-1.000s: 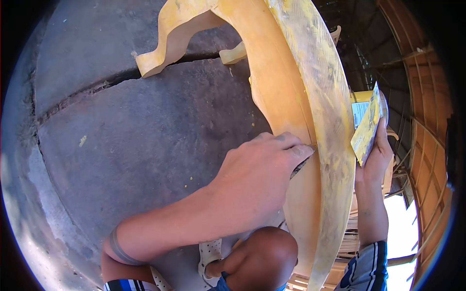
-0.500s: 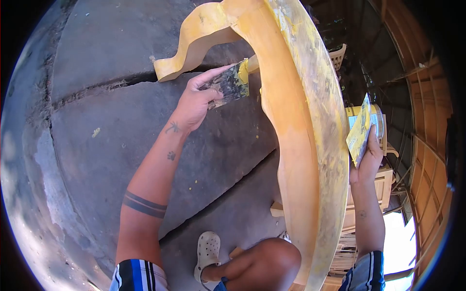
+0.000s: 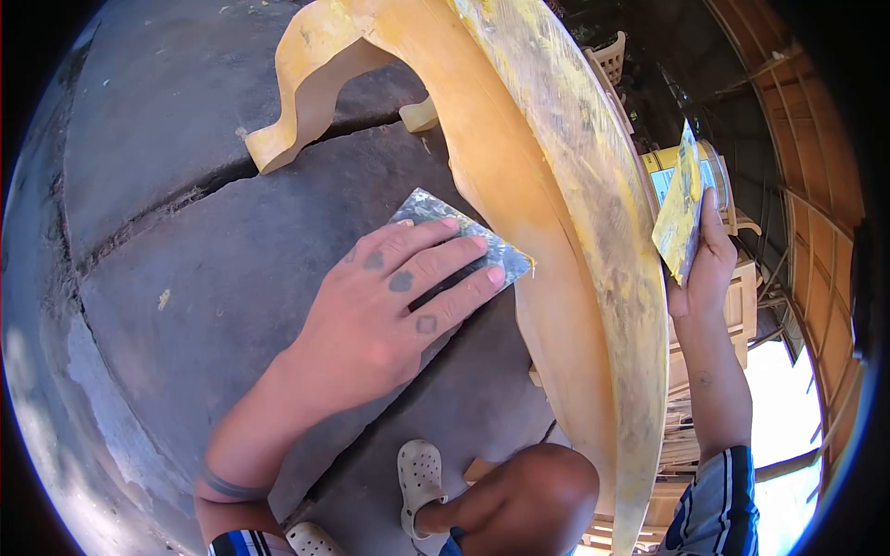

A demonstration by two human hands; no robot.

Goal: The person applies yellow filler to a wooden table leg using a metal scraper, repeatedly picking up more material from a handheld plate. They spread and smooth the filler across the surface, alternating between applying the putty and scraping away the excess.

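My left hand (image 3: 375, 310) is closed on a flat putty spreader (image 3: 505, 250), its fingers lying over the plate and the back of the hand toward me. One corner of that spreader, with a little yellow on it, reaches the edge of the curved wooden furniture piece (image 3: 547, 269). On the piece's outer band (image 3: 603, 185) are streaks of yellow filler. Beyond the band, my right hand (image 3: 706, 269) grips a second flat plate (image 3: 680, 213), held upright and coated with yellow filler.
A can with a yellow and blue label (image 3: 718, 171) stands behind the right hand. Curved legs (image 3: 278, 139) stick out from the piece over cracked concrete slabs (image 3: 204, 259). My bent knee (image 3: 547, 482) is close to its lower end. Wooden furniture (image 3: 742, 296) stands at the right.
My left hand has moved down and right and turned, so its back now shows and the spreader meets the piece's edge. The view has shifted; the right hand still holds its plate.
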